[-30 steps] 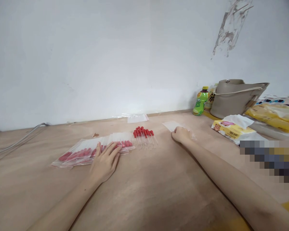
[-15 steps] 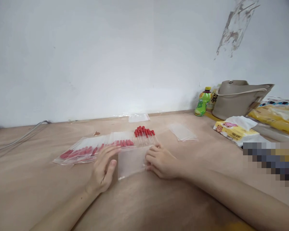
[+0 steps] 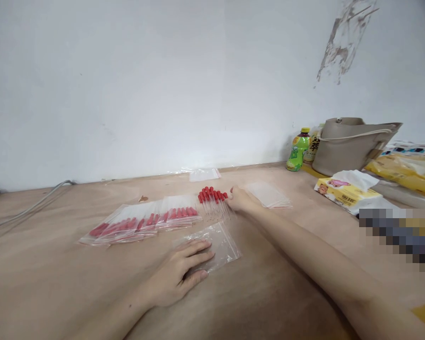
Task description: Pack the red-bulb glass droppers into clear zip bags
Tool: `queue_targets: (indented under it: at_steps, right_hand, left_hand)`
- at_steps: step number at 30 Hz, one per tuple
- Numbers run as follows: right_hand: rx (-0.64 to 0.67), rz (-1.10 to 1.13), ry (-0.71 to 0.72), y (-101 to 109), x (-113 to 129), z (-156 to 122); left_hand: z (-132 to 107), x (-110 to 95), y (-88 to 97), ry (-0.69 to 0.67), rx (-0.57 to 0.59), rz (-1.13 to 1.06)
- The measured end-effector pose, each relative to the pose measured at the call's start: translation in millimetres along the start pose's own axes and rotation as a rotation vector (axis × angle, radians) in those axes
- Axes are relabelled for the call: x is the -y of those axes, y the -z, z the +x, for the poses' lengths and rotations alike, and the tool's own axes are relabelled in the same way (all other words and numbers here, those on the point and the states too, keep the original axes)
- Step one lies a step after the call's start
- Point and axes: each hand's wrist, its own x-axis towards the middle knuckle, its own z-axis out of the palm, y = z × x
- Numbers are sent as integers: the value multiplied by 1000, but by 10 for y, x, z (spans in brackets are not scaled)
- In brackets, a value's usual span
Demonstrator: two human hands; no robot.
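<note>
My left hand [image 3: 179, 276] lies flat with fingers stretched on the near edge of an empty clear zip bag [image 3: 219, 243] on the table. My right hand [image 3: 240, 199] is reached out to a small pile of loose red-capped droppers [image 3: 212, 197], fingers curled at its right edge; whether it grips one is hidden. A row of filled clear bags with red droppers [image 3: 141, 222] lies to the left of the pile. A stack of empty clear bags [image 3: 269, 194] sits just right of my right hand.
The wooden table [image 3: 56, 283] runs to a white wall. At the back right stand a green bottle [image 3: 297, 150], a beige bag [image 3: 350, 144], a tissue pack [image 3: 343, 191] and yellow packaging [image 3: 403, 172]. A grey cable [image 3: 31, 203] lies at the left.
My right hand took a bag from the stack, brought it to the middle, then moved away to the loose droppers. My left hand shifted from the filled bags onto the empty bag.
</note>
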Motion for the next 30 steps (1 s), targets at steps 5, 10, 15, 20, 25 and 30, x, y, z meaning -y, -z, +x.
queue_targets:
  at_steps: [5, 10, 15, 20, 25, 30]
  right_hand:
    - [64, -14, -14, -62, 58, 52]
    - [-58, 131, 96, -22, -184, -40]
    - [-182, 698, 184, -172, -517, -320]
    - [-159, 930, 115, -248, -535, -562]
    - [-118, 1006, 109, -204, -434, -640]
    - [-65, 1116, 47, -183, -402, -724]
  left_hand:
    - [-11, -2, 2, -8, 14, 26]
    - [5, -8, 1, 0, 17, 38]
    - [61, -50, -1, -30, 4, 18]
    - [85, -72, -3, -38, 8, 1]
    - [81, -69, -7, -24, 30, 8]
    - [81, -77, -9, -11, 24, 10]
